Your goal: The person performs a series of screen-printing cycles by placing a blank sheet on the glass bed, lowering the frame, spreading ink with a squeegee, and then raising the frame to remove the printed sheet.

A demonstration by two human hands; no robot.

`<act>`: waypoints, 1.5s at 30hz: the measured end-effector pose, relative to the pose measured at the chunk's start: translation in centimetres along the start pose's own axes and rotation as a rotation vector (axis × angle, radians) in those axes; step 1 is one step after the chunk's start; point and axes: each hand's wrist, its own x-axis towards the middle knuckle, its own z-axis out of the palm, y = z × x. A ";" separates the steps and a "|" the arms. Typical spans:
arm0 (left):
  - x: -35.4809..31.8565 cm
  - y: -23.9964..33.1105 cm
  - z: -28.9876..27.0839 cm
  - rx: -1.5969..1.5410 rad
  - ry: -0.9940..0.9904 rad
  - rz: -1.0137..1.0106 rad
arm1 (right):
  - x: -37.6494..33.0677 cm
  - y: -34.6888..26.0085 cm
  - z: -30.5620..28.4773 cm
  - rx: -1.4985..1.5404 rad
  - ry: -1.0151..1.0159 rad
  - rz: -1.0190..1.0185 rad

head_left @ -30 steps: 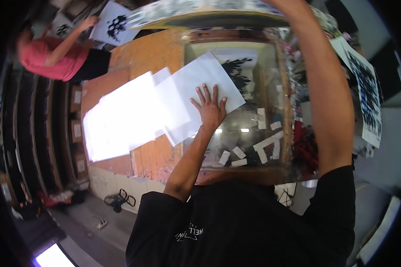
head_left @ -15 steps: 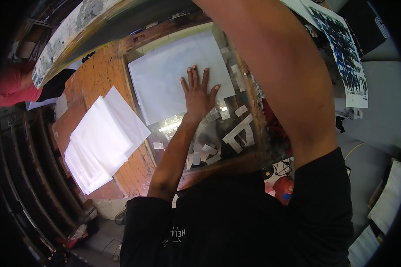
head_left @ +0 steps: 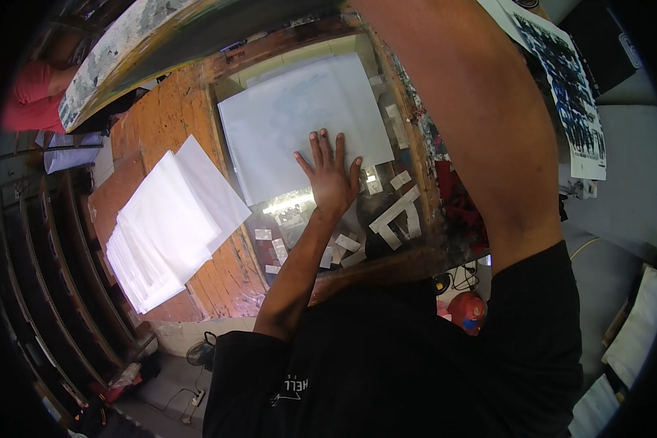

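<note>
My left hand lies flat with fingers spread on the near edge of a pale, translucent sheet. This sheet rests over a glass panel set in a wooden frame, and the edge of another sheet shows behind it. From the right my other arm reaches up past the top edge of the picture, so the right hand is out of sight. Left of the panel, a fanned stack of white sheets lies on the worn wooden tabletop.
A large paint-smeared frame slants over the far left of the table. Bits of whitish tape stick to the glass. Dark racks stand at left, near another person's red sleeve. A printed sheet hangs at right.
My left hand has slid toward me, from further in on the sheet to its near edge. The view has shifted slightly. The right arm stays raised.
</note>
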 end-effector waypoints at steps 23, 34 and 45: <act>-12.2 -2.1 -11.8 -2.211 0.209 -0.963 | -22.4 2.7 12.8 0.104 -0.168 0.025; -11.8 -2.8 -8.6 -2.086 0.213 -1.248 | -12.4 14.0 30.0 -0.140 -0.238 -0.044; -12.4 -2.5 -9.8 -2.006 0.159 -1.173 | -27.9 2.4 20.2 -0.054 -0.344 0.028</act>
